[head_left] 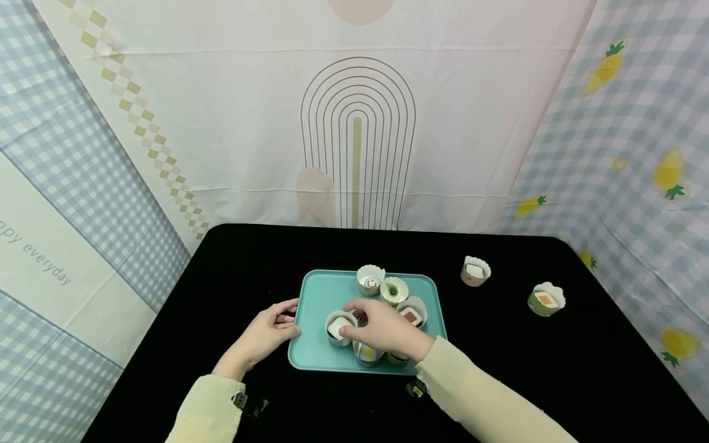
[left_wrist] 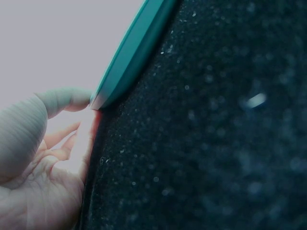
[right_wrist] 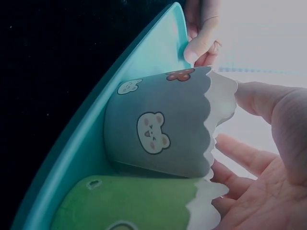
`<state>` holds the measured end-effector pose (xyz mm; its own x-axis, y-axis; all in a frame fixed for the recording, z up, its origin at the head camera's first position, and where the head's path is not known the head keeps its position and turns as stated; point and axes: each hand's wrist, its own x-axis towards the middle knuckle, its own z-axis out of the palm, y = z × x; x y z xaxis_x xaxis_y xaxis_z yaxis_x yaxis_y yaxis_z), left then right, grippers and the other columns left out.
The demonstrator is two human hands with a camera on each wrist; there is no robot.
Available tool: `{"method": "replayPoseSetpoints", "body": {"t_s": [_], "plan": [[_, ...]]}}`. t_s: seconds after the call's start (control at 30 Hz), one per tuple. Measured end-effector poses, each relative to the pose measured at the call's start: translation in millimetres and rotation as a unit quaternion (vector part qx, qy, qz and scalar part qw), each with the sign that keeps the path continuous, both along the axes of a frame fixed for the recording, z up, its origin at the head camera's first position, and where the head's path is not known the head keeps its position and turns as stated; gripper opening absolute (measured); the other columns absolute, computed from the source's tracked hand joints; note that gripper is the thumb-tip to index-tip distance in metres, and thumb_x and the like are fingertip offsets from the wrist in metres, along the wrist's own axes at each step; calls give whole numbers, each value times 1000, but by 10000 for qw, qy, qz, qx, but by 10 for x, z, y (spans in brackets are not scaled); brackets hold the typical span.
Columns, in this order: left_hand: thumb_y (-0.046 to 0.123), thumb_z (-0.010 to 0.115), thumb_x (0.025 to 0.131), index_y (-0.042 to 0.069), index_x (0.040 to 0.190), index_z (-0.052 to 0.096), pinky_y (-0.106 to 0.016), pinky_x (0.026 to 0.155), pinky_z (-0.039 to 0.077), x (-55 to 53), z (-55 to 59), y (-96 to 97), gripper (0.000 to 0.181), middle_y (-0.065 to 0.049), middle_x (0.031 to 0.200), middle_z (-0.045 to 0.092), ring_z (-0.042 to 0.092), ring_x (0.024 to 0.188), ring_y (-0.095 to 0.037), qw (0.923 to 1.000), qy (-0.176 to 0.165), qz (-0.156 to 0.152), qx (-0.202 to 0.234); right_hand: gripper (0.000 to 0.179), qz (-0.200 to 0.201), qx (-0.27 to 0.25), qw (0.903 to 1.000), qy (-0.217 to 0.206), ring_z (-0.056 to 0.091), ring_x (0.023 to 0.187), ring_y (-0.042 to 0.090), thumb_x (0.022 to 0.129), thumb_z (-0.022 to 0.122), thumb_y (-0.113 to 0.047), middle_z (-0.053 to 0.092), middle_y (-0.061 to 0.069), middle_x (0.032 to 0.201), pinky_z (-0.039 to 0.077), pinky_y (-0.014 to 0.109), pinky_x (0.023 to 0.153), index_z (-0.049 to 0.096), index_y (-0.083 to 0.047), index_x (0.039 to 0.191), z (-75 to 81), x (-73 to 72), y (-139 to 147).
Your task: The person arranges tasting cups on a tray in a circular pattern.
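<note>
On the black table lies a turquoise tray (head_left: 316, 363) bearing several paper baking cups with small cake-like pieces. My left hand (head_left: 264, 335) pinches the tray's left edge, thumb at the rim and fingers below. Over the cups, my right hand (head_left: 384, 326) bends its thumb and fingers around a baking cup with a reddish piece (head_left: 362, 318), mostly hidden under the hand. Left of it stands a cup with a white piece (head_left: 339, 328), overlapped by the thumb tip. In the right wrist view, a grey bear-print cup (right_wrist: 158, 124) and a green cup (right_wrist: 139, 206) stand side by side.
At the tray's far side stand a white cup (head_left: 370, 280) and a cup with a green-centred piece (head_left: 394, 291). Two more baking cups stand right of the tray, one with a white piece (head_left: 475, 272), one green (head_left: 545, 299). Patterned cloths (head_left: 244, 123) hang around the table.
</note>
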<state>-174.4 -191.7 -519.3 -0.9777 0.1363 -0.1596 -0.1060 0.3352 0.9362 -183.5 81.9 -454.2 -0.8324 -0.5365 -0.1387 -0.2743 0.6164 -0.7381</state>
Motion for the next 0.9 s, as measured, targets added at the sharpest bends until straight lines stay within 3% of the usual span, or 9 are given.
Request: {"method": "replayPoseSetpoints", "body": {"t_s": [0.27, 0.4, 0.57, 0.9], "plan": [[10, 71, 88, 18, 144, 46, -32, 84, 53, -3, -4, 1, 61, -7, 127, 53, 60, 102, -18, 10000, 33, -58, 18, 53, -197, -131, 9990, 383, 56, 107, 23, 92, 65, -42, 60, 7, 115, 47, 39, 88, 56, -9, 133, 31, -11, 53], [10, 71, 88, 19, 143, 47, -31, 83, 53, -7, 0, 1, 61, -6, 125, 53, 60, 101, -18, 10000, 10, -35, 24, 53, -424, -443, 9961, 628, 56, 108, 25, 91, 66, -42, 60, 8, 119, 47, 41, 91, 57, -10, 131, 84, -42, 177], [9, 71, 88, 20, 144, 47, -32, 83, 53, -15, -2, 3, 62, -5, 127, 53, 60, 102, -18, 10000, 28, -61, 36, 54, -875, -750, 9894, 884, 58, 106, 24, 87, 71, -44, 61, 4, 118, 48, 39, 87, 58, -14, 130, 147, -74, 456], [9, 71, 87, 20, 143, 48, -32, 84, 53, -8, -6, 0, 62, -4, 126, 53, 60, 102, -17, 10000, 10, 8, 40, 71, -1718, -862, 9765, 980, 56, 110, 30, 85, 69, -53, 56, 13, 126, 45, 46, 92, 45, -17, 141, 165, -133, 1083]]}}
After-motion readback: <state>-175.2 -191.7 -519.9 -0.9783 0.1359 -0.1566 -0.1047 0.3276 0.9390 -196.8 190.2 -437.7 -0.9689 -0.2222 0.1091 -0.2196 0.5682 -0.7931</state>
